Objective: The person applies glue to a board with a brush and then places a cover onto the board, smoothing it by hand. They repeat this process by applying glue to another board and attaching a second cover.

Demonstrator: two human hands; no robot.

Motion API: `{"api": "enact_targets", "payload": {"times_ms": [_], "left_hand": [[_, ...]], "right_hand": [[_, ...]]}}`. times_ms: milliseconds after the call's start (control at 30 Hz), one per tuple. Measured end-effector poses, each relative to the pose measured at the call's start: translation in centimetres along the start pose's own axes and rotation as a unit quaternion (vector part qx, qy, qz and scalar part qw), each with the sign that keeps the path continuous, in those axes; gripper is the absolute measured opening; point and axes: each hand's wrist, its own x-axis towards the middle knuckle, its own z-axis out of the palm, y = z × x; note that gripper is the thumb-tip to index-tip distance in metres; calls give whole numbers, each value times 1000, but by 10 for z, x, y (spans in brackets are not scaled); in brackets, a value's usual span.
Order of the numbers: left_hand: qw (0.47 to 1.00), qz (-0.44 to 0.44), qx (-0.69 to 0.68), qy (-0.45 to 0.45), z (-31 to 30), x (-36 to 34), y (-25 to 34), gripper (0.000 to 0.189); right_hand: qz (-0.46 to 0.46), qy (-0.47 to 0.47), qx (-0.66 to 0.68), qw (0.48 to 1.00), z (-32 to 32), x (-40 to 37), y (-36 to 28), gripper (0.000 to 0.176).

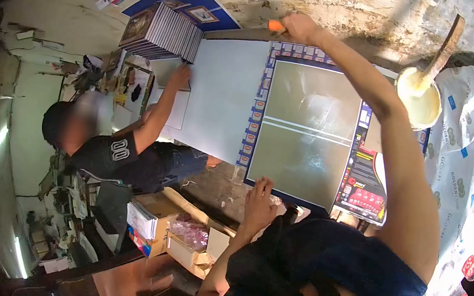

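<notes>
In the head view, my right hand is stretched far out over the far edge of the work surface. Its fingers are closed around a tool with an orange handle; the working end cannot be made out. My left hand lies with fingers extended on the near edge of a dark blue cover board. On that board sit two grey-beige panels, split by thin white strips, with wet-looking shiny patches. Printed paper shows beneath the board's left side.
A bucket of cream paste holds a wooden stick. A white sheet lies to the left. Across from it, a co-worker reaches towards a stack of hardcover books. Cardboard boxes stand below. Plastic wrapping covers the right side.
</notes>
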Motion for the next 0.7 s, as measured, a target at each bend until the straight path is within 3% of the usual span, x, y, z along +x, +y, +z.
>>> {"api": "enact_targets", "payload": {"times_ms": [33, 133, 167, 267, 300, 400, 433, 533, 567, 667, 700], "left_hand": [[1000, -5, 1, 0, -1, 1, 1, 71], [1000, 2, 0, 5, -1, 0, -3, 71], [1000, -1, 6, 1, -1, 0, -2, 70], [1000, 6, 18, 4, 3, 0, -4, 70], [1000, 5, 20, 6, 3, 2, -4, 70], [1000, 5, 24, 12, 6, 1, -4, 70], [1000, 8, 23, 19, 6, -1, -4, 70], [999, 12, 35, 29, 6, -1, -3, 72], [999, 14, 43, 28, 7, -2, -2, 72], [999, 0, 41, 10, 4, -3, -1, 74], [999, 0, 43, 7, 4, -5, -4, 75]], "right_hand": [[-27, 8, 0, 1000, -4, 5, -2, 28], [-197, -77, 168, 963, 20, 3, -27, 25], [-192, -71, 152, 967, 27, -3, -30, 26], [-21, 15, -1, 1000, 44, 31, -10, 29], [-15, 44, -33, 998, 40, 34, -16, 34], [-44, -45, 30, 998, -5, -4, -73, 43], [-124, -43, 111, 985, 19, -3, -76, 51], [-162, -175, 96, 966, 38, -17, -79, 38], [-58, -146, 45, 986, 33, -17, -80, 39], [12, 35, -10, 999, 36, 4, -59, 37], [-49, 72, -28, 996, 50, 6, -50, 31]]}}
